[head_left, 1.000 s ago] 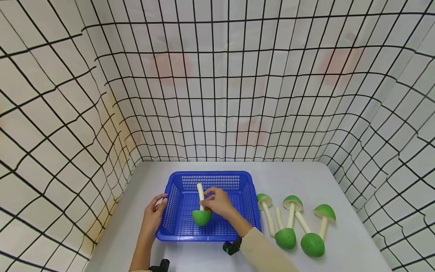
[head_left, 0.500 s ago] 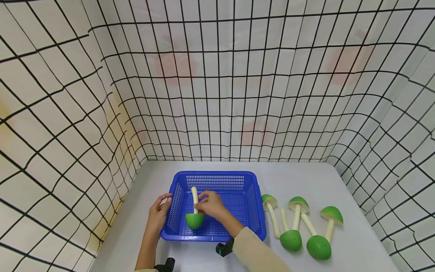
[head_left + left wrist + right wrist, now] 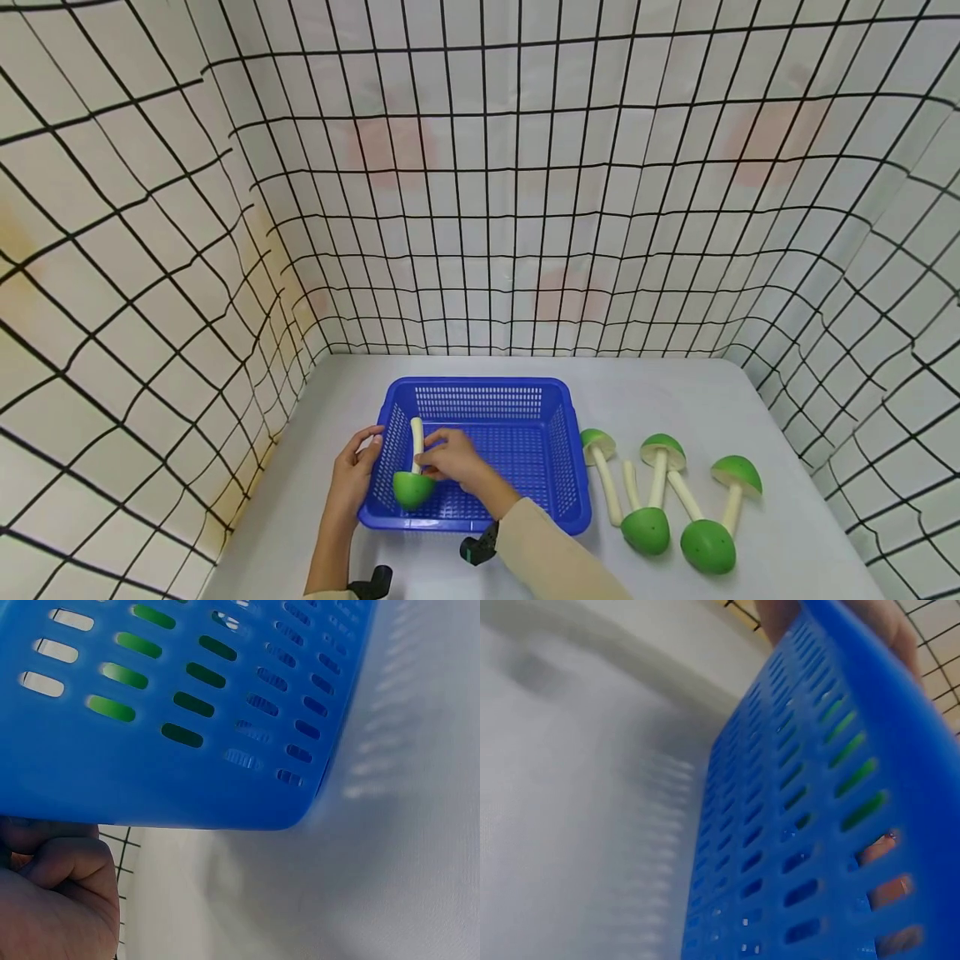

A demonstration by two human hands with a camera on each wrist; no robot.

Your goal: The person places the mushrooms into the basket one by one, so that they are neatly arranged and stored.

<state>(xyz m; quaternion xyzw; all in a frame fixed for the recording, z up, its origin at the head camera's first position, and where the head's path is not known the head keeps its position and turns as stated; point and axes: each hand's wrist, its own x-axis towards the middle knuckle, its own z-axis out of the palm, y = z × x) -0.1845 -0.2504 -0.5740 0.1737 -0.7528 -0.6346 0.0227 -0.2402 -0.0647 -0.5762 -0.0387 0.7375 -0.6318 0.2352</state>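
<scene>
A blue slotted plastic basket (image 3: 480, 384) stands on the white table. My left hand (image 3: 351, 477) grips its left rim; in the left wrist view the hand (image 3: 60, 904) has curled fingers at the rim of the basket (image 3: 112, 776). Inside the basket, near its left wall, my right hand (image 3: 453, 461) pinches the pale stem of a toy mushroom (image 3: 412, 491). Its green cap points down and the stem stands up, slightly tilted. Through the slots in the right wrist view, green shows beside parts of the right hand (image 3: 891, 891).
Several more green-capped toy mushrooms (image 3: 647, 532) lie to the right of the basket, some caps toward me, others away. Black wire grid (image 3: 517, 208) over white sheeting encloses the table's back and sides. Dark wrist-worn devices (image 3: 480, 546) sit near the basket's front edge.
My right hand has carried the mushroom leftward and slightly down, closer to the basket's left wall. The left hand stays on the rim. The head view has shifted a little.
</scene>
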